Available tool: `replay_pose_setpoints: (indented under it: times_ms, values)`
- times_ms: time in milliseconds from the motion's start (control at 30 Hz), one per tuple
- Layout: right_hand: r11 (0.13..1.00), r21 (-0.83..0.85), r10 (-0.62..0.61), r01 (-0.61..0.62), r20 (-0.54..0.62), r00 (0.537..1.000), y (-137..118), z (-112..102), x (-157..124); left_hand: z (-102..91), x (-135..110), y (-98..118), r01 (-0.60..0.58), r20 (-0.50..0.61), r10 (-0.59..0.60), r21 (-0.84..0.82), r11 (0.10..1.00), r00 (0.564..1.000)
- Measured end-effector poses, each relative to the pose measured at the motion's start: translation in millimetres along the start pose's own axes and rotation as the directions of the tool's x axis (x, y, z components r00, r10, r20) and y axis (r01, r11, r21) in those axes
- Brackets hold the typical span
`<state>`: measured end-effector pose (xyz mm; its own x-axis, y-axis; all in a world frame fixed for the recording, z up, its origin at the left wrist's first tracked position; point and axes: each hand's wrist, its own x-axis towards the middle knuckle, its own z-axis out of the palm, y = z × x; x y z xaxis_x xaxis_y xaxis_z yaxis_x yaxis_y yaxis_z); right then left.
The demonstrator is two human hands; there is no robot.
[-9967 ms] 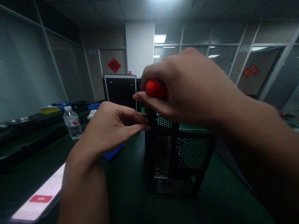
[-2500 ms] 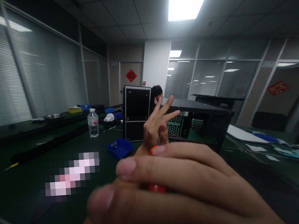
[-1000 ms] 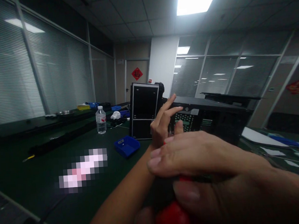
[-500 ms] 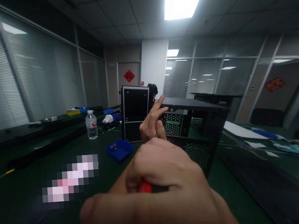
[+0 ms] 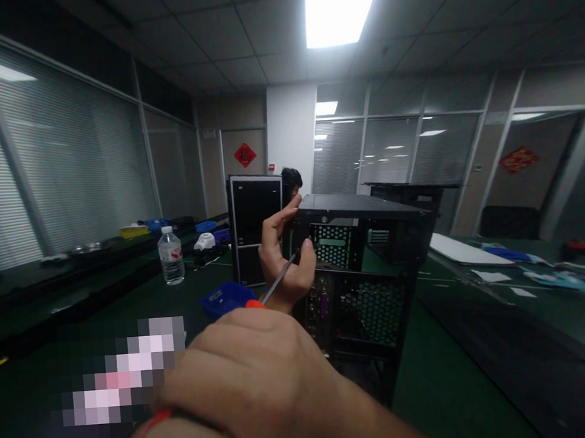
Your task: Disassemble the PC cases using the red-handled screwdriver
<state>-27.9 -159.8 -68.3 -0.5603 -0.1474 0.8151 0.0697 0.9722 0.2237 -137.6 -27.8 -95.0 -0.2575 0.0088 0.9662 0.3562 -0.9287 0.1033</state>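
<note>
A black computer case (image 5: 364, 204) stands open-framed on the green table, its perforated panels and rear ports facing me. My left hand (image 5: 282, 266) is closed around the case's upper left edge, thumb on the near side and fingers behind. In the foreground, my right hand (image 5: 253, 375) is wrapped around the orange-red and black handle of a screwdriver (image 5: 279, 278). The shaft slants up and right, and its tip is close to the left thumb at the case edge. Whether the tip sits in a screw is too small to tell.
Left of the case are a blue tray (image 5: 224, 298) holding small parts and a water bottle (image 5: 171, 255). Another computer tower (image 5: 256, 215) stands behind, with a person (image 5: 292, 177) beyond. A dark flat panel (image 5: 512, 350) lies to the right.
My right hand has moved left and down, bringing the screwdriver shaft into view. My left hand's raised fingers have closed onto the case's edge. The view has shifted slightly.
</note>
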Motion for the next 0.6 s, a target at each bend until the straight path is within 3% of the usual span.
replay_pose_setpoints:
  times_ms: [200, 367, 500, 600]
  values:
    - [0.999, 0.054, -0.007, 0.004, 0.057, 0.998, 3, 8, 16, 0.1, -1, 6, -0.007, 0.013, 0.006, 0.045, 0.999, 1.000]
    - [0.981, 0.194, -0.052, 0.020, 0.162, 0.985, 9, 9, 15, 1.3, 0, 16, -0.071, -0.028, 0.074, 0.099, 0.993, 0.997]
    - [0.976, 0.205, -0.100, 0.079, 0.092, 0.991, 15, 12, 7, 2.6, -1, 15, -0.073, -0.027, 0.076, 0.089, 0.993, 0.997]
    - [0.971, 0.235, -0.051, 0.035, 0.062, 0.997, 17, 11, 9, 4.5, 0, 11, -0.074, -0.083, 0.079, 0.068, 0.995, 0.993]
